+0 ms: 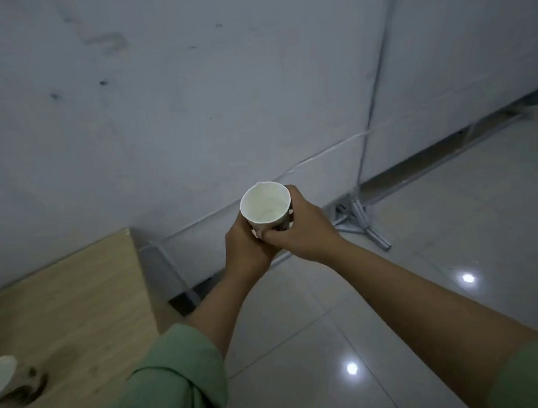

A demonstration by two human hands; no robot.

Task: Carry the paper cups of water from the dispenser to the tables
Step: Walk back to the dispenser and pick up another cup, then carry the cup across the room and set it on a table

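Note:
A white paper cup (pixel 265 204) with water in it is held upright in front of me, above the tiled floor. My left hand (pixel 245 250) cups it from below and the left. From the right, my right hand (pixel 301 228) wraps around its side. A second paper cup (pixel 5 377) stands on the wooden table (pixel 72 307) at the lower left, partly cut off by the frame's edge.
A grey-white partition wall (pixel 183 96) fills the view ahead. Its metal foot (pixel 362 224) juts out onto the glossy tiled floor (pixel 434 269) to the right of the cup. The table's right edge runs beside my left arm.

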